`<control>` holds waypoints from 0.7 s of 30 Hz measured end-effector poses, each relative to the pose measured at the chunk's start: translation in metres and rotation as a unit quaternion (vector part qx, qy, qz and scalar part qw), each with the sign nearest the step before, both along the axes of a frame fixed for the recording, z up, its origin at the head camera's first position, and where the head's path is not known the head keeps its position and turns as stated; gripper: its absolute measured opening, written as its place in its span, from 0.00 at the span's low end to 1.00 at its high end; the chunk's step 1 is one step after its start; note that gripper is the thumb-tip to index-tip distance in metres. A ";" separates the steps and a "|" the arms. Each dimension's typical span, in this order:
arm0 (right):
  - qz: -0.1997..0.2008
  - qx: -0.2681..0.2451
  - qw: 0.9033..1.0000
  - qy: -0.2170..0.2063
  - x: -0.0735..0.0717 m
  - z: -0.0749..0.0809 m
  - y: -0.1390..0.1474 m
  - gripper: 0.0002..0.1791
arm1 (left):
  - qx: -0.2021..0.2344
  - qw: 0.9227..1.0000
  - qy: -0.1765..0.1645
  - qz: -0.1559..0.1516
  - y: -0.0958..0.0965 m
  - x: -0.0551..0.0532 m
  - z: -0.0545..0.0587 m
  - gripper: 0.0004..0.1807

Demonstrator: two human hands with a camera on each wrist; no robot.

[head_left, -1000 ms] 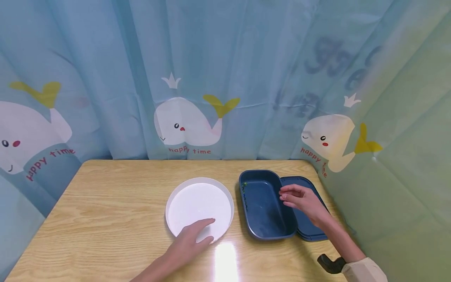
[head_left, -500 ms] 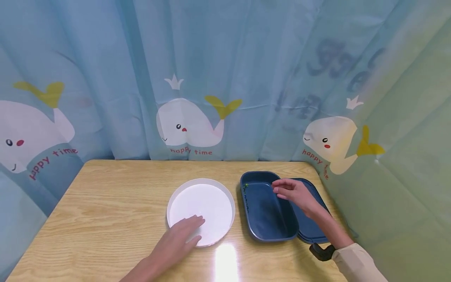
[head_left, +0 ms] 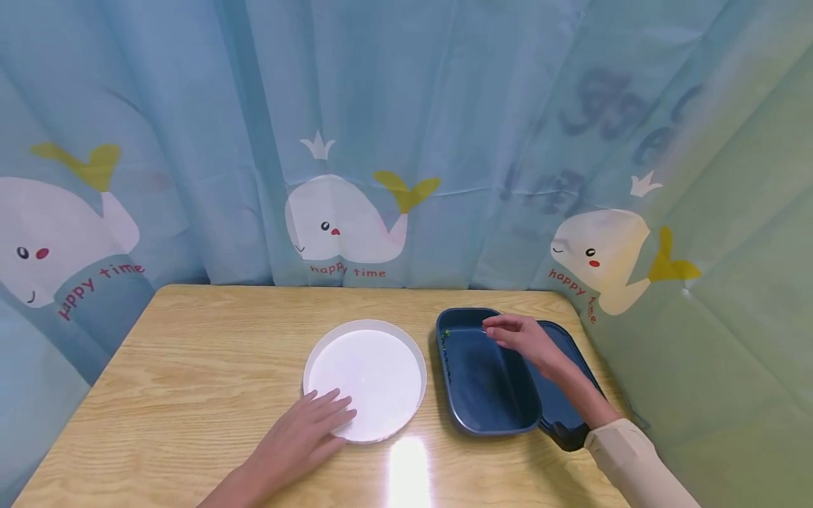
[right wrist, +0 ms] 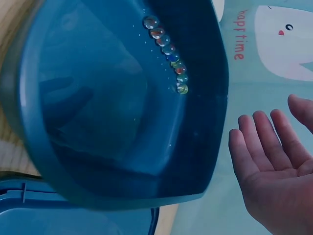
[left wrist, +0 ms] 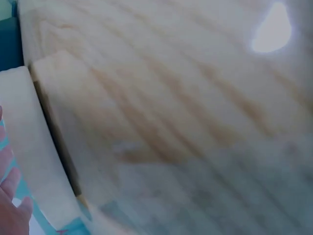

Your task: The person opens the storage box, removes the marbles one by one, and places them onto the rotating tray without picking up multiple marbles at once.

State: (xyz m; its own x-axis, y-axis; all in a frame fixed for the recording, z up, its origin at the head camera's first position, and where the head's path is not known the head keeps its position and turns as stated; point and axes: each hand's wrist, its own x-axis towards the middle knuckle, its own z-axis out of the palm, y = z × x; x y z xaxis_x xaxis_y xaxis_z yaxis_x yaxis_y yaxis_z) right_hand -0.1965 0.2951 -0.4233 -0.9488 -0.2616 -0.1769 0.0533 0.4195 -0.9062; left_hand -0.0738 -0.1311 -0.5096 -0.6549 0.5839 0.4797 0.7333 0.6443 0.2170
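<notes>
A round white plate [head_left: 365, 381] with a raised rim lies in the middle of the table. My left hand [head_left: 298, 437], fingers spread and straight, overlaps its near-left rim and holds nothing. To the right stands a deep navy blue container [head_left: 485, 402]. My right hand [head_left: 517, 337] is above its far right edge. In the right wrist view that palm [right wrist: 274, 166] faces the camera, fingers relaxed and holding nothing. A row of several glass marbles [right wrist: 168, 50] lies along the inside of one container wall, the left one in the head view.
A flat blue lid [head_left: 555, 384] lies on the wooden table [head_left: 209, 367], partly beneath the container's right side. A blue curtain [head_left: 406, 85] with printed whales hangs behind the table, and a greenish one [head_left: 749, 353] closes the right side.
My left hand has drawn back to the left over the plate's rim, its fingers spreading. The right hand has shifted left and away from me along the container. Plate, container and lid stay put.
</notes>
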 end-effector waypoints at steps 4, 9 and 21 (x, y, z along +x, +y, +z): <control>0.005 0.004 1.000 -0.004 -0.006 -0.005 -0.004 0.25 | -0.008 1.000 0.013 -0.012 -0.002 0.001 -0.003 0.20; 0.022 0.018 1.000 -0.002 -0.015 -0.013 -0.008 0.24 | -0.003 0.999 0.022 -0.026 -0.003 0.001 -0.009 0.18; 0.016 0.071 0.997 -0.027 -0.029 -0.029 -0.018 0.22 | 0.000 0.997 0.059 -0.048 -0.006 0.001 -0.015 0.13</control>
State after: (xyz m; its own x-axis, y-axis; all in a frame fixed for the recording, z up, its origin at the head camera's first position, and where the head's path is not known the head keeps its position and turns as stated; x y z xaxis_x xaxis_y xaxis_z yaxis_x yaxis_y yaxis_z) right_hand -0.2256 0.2771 -0.4519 -0.9287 -0.2599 -0.2646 0.0850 0.5452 -0.8340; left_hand -0.0728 -0.1374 -0.5248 -0.5360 0.6408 0.5497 0.8115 0.5706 0.1261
